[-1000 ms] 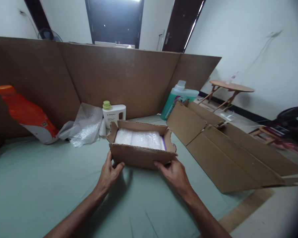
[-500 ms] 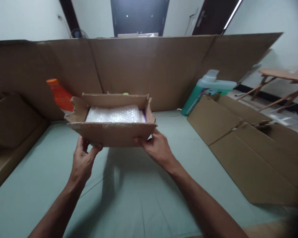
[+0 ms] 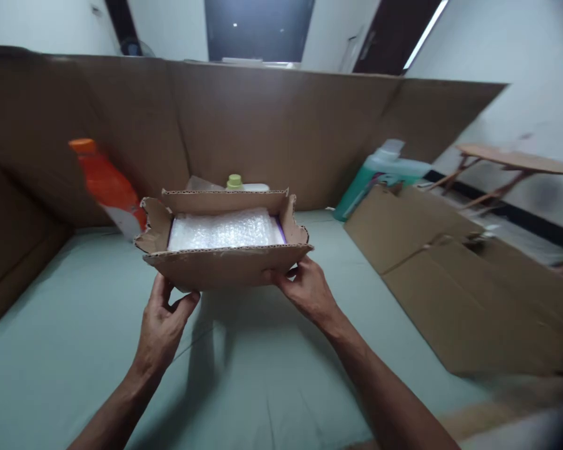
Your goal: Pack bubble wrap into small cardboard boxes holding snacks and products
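As held aloft, cardboard box (image 3: 220, 265) between left hand (image 3: 162, 325), right hand (image 3: 307, 290).

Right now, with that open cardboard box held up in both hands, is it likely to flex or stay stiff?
The cardboard box probably flexes somewhat: its torn edges look soft. The bubble-wrapped pack filling it may stiffen it. Left hand and right hand support opposite ends, suggesting modest weight.

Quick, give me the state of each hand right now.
Left hand: closed on the near-left bottom edge of the open brown cardboard box of bubble wrap.
Right hand: grip closed on its near-right corner.
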